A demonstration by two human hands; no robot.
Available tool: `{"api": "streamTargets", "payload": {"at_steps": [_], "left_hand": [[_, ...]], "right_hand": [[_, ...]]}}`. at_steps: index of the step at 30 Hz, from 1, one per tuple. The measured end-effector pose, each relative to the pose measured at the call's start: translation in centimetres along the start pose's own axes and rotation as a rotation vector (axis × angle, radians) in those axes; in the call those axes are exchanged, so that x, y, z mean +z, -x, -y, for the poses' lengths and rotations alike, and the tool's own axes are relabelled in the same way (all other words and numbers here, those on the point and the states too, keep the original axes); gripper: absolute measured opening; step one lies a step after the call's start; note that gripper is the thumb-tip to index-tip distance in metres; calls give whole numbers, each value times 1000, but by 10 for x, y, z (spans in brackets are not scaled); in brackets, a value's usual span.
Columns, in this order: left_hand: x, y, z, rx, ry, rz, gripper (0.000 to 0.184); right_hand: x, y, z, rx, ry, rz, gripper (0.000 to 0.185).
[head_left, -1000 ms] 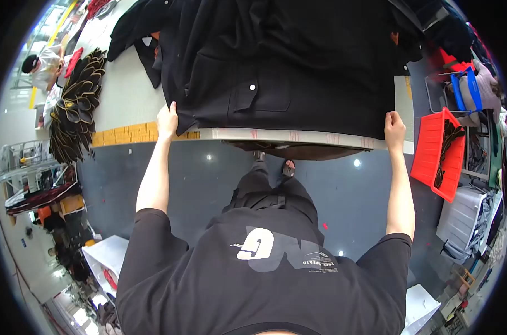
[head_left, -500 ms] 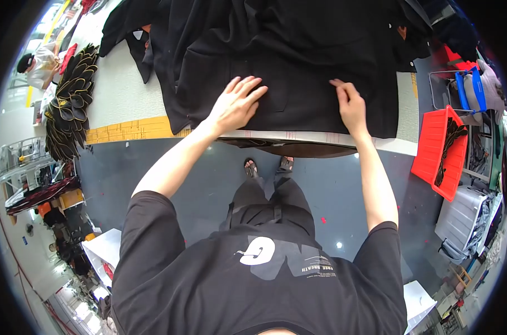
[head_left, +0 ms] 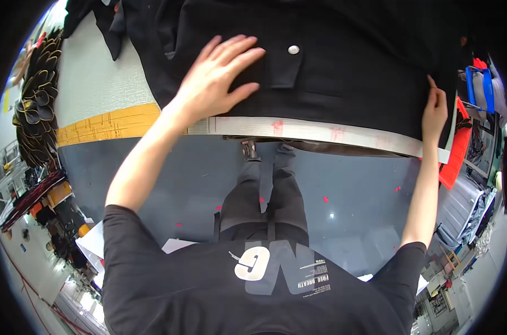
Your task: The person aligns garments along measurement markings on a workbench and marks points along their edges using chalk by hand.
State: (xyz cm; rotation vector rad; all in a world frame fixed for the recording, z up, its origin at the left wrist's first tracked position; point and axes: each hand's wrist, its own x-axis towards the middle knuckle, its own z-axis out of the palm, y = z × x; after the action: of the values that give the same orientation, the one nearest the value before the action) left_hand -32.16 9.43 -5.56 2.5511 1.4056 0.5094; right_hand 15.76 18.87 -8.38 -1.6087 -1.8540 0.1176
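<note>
Head view: left hand [head_left: 217, 78] spreads open on the black garment [head_left: 348, 72], pocket [head_left: 285, 70] at three o'clock; right hand [head_left: 435, 111] half-curls at the garment's four-o'clock edge, grip unclear.

One black garment [head_left: 354, 72] is lying on one tabletop [head_left: 105, 70], one pocket [head_left: 283, 71] and one white button [head_left: 293, 49] are showing, and one red crate [head_left: 460, 152] is sitting nearby.

The garment [head_left: 354, 78] was plain black, its button [head_left: 293, 49] white. Left of the garment, the strip [head_left: 111, 124] was yellow, dark-lined.
</note>
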Motion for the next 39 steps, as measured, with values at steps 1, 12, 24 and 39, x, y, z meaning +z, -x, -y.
{"api": "streamTargets", "payload": {"at_steps": [1,12,24,39], "left_hand": [[-7,9,9,-20,-58,26,56],[-23,58,38,-15,-87,15,58],[-17,55,33,85,90,-19,56],[-29,88,26,181,210,84,39]], "right_hand": [[-2,0,-3,9,14,-2,22],[-21,-6,-50,16,129,61,31],[-39,-9,-94,102,361,-13,35],[-42,-7,-96,105,370,32,38]]}}
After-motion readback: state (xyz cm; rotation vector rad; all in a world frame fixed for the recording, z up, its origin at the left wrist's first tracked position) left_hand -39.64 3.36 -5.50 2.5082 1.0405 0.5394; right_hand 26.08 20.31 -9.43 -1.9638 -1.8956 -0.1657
